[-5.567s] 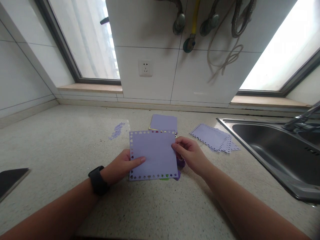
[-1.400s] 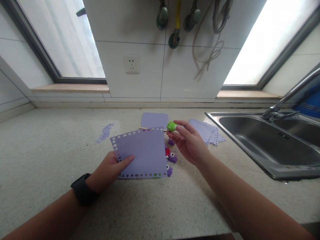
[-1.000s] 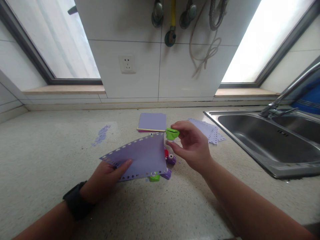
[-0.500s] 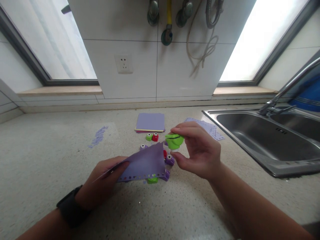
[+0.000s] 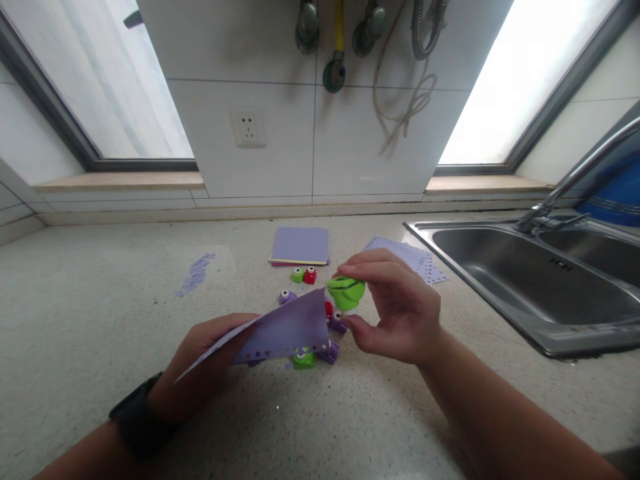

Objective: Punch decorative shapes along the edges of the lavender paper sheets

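My left hand (image 5: 205, 353) grips a sheet of purple paper (image 5: 293, 323), bent upward, with a row of small punched shapes along its near edge. Between the thumb and fingers of my right hand (image 5: 395, 303) is a green craft punch (image 5: 346, 292), held just right of the sheet's raised corner and apart from it. Below and behind the paper lie several more punches: a purple punch (image 5: 339, 323), a green punch (image 5: 303, 360) and another purple punch (image 5: 287, 297). The sheet partly hides this group.
A stack of coloured paper (image 5: 300, 245) lies farther back, with a small red punch (image 5: 310, 275) before it. Punched purple sheets (image 5: 407, 257) rest beside the steel sink (image 5: 480, 307). Purple paper bits (image 5: 196, 275) are scattered on the left of the counter (image 5: 125, 300).
My right hand has lowered the green punch slightly and shifted it a little left. The purple sheet has tilted a bit in my left hand, its left end dipping.
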`<action>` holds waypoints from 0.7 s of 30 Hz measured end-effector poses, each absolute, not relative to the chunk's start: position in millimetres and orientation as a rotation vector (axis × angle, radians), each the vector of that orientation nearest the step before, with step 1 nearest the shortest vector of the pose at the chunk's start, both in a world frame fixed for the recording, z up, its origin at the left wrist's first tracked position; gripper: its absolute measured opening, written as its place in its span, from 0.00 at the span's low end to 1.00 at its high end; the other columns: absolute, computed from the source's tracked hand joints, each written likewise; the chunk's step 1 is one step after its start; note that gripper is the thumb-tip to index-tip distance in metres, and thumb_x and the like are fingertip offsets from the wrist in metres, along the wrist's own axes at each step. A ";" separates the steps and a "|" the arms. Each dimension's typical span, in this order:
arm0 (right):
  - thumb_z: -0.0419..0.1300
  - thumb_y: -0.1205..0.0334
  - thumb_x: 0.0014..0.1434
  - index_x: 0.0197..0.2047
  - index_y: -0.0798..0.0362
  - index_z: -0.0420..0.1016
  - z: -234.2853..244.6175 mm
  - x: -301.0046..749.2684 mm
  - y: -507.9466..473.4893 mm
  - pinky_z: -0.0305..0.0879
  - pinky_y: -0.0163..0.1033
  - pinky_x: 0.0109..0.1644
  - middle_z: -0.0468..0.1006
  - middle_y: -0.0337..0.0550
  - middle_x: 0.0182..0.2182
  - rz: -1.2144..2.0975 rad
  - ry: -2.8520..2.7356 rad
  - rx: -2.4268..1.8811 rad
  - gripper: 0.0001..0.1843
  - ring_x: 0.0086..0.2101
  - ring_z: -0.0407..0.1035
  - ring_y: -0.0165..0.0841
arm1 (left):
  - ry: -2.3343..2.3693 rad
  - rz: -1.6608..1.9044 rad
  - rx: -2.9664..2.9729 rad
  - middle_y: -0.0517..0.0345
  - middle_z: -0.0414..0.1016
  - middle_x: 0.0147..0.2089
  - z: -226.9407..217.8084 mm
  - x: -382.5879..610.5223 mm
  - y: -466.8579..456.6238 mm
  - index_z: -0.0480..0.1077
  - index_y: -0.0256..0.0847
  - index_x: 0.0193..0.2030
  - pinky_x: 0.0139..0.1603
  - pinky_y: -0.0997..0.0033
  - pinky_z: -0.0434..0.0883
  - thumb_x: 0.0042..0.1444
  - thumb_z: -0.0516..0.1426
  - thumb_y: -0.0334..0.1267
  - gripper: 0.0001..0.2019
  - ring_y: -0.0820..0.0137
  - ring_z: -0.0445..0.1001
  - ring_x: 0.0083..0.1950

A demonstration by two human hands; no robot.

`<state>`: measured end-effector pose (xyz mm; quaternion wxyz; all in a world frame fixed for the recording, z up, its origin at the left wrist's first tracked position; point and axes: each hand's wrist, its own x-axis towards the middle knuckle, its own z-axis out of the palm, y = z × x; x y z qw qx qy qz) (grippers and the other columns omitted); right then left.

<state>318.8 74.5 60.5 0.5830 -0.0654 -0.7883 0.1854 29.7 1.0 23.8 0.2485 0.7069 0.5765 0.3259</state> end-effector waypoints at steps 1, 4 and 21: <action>0.71 0.76 0.48 0.62 0.49 0.77 60.6 318.7 74.3 0.77 0.51 0.48 0.79 0.48 0.47 0.431 -1.840 -0.153 0.37 0.45 0.75 0.43 | 1.563 0.885 1.921 0.58 0.83 0.31 23.1 29.3 1.0 0.79 0.43 0.34 0.31 0.71 0.71 0.70 0.53 0.45 0.17 0.66 0.76 0.29; 0.71 0.76 0.48 0.62 0.48 0.77 60.7 318.3 73.5 0.76 0.51 0.48 0.79 0.48 0.47 0.431 -1.845 -0.160 0.37 0.45 0.75 0.43 | 1.544 0.893 1.907 0.58 0.83 0.33 20.6 27.7 1.5 0.80 0.43 0.36 0.31 0.72 0.71 0.69 0.54 0.45 0.16 0.66 0.77 0.30; 0.71 0.74 0.52 0.61 0.46 0.76 56.5 317.0 75.0 0.73 0.51 0.49 0.80 0.47 0.47 0.528 -1.925 -0.256 0.33 0.46 0.75 0.43 | 1.545 0.920 1.969 0.59 0.84 0.35 19.3 27.6 2.2 0.75 0.44 0.33 0.36 0.73 0.74 0.69 0.53 0.41 0.14 0.66 0.80 0.34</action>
